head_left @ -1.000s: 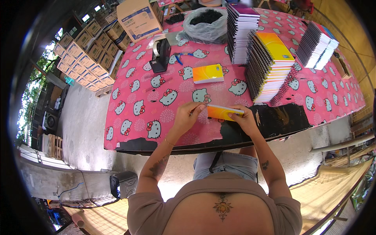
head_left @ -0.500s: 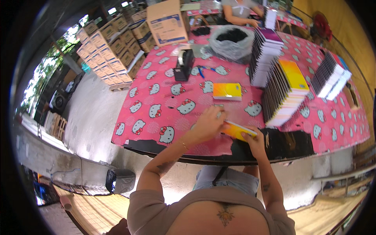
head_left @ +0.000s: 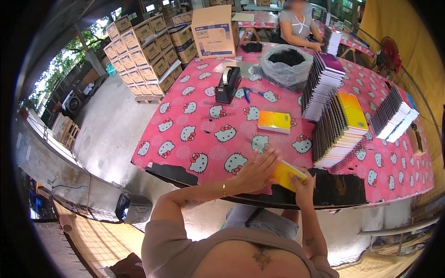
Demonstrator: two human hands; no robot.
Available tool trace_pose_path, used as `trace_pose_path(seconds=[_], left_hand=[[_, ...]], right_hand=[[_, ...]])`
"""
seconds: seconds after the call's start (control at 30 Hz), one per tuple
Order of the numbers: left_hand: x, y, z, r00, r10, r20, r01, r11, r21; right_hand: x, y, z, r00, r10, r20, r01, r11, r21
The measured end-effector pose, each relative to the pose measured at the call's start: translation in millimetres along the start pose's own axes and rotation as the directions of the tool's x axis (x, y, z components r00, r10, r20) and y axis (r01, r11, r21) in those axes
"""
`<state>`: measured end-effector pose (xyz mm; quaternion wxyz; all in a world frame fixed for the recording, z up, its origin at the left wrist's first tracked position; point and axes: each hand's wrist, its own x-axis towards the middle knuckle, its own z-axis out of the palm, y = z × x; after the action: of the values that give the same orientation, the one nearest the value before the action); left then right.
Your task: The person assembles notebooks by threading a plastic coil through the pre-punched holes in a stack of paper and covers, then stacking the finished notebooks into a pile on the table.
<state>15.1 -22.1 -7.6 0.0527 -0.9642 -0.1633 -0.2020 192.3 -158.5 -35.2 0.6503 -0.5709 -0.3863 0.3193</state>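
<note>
Hands meet at the counter's (head_left: 185,111) near edge: the right hand (head_left: 303,185) has its grip clasped on a yellow notebook (head_left: 287,173), while the left hand (head_left: 255,171) lies flat against it (fingers spread, clasping nothing). Stacked notebooks (head_left: 338,129) stand just beyond.

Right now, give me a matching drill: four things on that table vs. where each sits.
Things:
1. tape dispenser
2. clear bag of dark pieces
3. cardboard box
4. yellow notebook

Places:
A. between both hands at the near edge
B. far end of the pink tablecloth
C. left of the bag, mid-table
D. beside the tall notebook stack

Pairs: 1-C, 2-D, 3-B, 4-A
</note>
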Motion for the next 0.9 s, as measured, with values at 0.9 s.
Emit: trace_pose_path(seconds=[0.9], left_hand=[[27.4, -39.6, -39.9, 0.99, 0.108, 0.09, -0.071, 0.937, -0.341]], right_hand=[[-14.3, -20.3, 1.2, 0.996, 0.035, 0.076, -0.043, 0.994, 0.097]])
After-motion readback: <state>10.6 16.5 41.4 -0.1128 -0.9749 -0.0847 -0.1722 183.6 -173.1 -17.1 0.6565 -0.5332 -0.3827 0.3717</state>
